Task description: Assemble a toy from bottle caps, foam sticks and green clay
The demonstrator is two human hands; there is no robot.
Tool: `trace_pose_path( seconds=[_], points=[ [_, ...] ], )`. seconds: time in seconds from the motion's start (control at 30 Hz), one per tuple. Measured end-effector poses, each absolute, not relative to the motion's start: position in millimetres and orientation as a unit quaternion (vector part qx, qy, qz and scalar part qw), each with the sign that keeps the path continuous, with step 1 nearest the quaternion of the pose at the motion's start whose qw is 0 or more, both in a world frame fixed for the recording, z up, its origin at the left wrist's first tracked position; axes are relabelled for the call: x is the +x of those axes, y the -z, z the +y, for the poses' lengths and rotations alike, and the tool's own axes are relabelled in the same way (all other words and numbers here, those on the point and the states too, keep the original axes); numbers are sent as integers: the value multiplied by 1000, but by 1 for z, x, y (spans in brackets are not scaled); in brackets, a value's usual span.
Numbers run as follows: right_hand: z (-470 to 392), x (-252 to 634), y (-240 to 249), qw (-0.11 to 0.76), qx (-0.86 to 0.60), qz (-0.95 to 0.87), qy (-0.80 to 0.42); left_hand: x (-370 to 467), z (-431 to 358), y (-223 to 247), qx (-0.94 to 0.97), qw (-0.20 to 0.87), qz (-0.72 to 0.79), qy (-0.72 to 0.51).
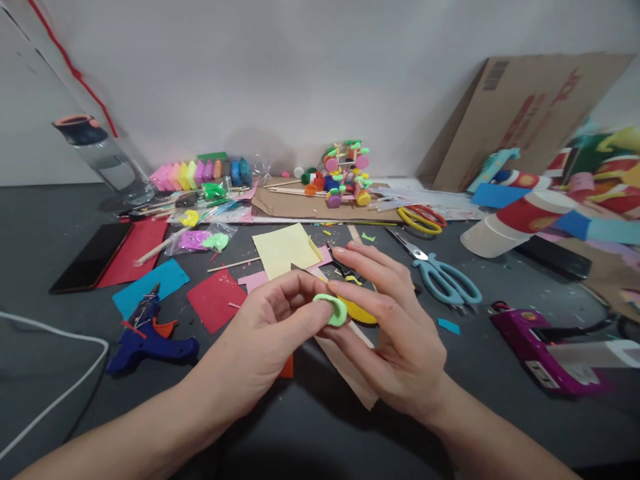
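Observation:
Between my hands is a small light green piece of modelling clay (339, 311), bent into a cupped disc. My left hand (280, 313) pinches it, the thumb pressed onto its inner face. The thumb and index finger of my right hand (400, 327) bracket its right edge, while the other fingers stretch out above. Partly hidden behind the hands lie a yellow and black tool (361, 312) and a tan strip (350, 373). A pale yellow sheet (285, 250) and a red paper square (216, 300) rest just beyond my left hand.
A blue glue gun (150, 347) and a phone (93, 257) are on the left. Blue-handled scissors (443, 277), stacked paper cups (517, 223) and a purple device (550, 353) stand on the right. Behind are a water bottle (107, 163), a colourful model (349, 173) and leaning cardboard (525, 120).

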State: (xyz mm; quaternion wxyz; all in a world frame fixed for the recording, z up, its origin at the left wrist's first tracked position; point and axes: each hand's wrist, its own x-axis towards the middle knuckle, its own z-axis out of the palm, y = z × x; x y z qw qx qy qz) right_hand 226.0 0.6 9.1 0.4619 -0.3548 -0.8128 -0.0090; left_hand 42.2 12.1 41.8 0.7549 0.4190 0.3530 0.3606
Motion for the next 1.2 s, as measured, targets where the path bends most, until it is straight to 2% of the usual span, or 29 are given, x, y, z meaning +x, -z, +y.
trace_pose_path(
  seconds=[0.4, 0.77, 1.07, 1.2],
  points=[
    [0, 227, -10, 474, -340, -810, -59, 43, 15, -42, 383, 793, 346, -324],
    [1, 228, -11, 479, -329, -811, -66, 39, 15, -42, 405, 793, 345, -299],
    [0, 229, -7, 531, -357, -752, -157, 25, 26, -55, 516, 699, 368, -331],
    [5, 225, -8, 475, -392, -777, -132, 12, 27, -62, 559, 618, 408, -373]
  ],
)
